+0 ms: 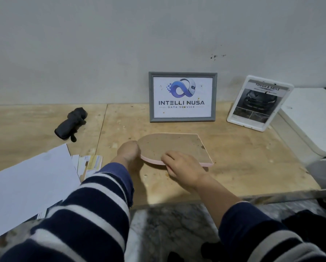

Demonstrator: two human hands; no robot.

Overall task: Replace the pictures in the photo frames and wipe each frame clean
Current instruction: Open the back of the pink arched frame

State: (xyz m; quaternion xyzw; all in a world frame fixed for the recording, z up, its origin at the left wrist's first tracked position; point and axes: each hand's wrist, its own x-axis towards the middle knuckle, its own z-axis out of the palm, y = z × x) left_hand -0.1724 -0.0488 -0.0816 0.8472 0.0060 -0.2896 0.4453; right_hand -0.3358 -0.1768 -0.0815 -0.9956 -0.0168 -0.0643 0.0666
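Head view: pink frame [177, 148] lies face-down on the plywood bench [234, 157] in front of the grey frame [183, 97], left hand [129, 151] gripping its rounded left edge, right hand [181, 166] resting on its near edge with fingers curled over the backing.

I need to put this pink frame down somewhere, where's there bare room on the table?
Bare wood lies right of the pink frame, between it, the white frame and the table's right edge. More lies between the black cloth and the grey frame. The near left is crowded with white sheets and photos.
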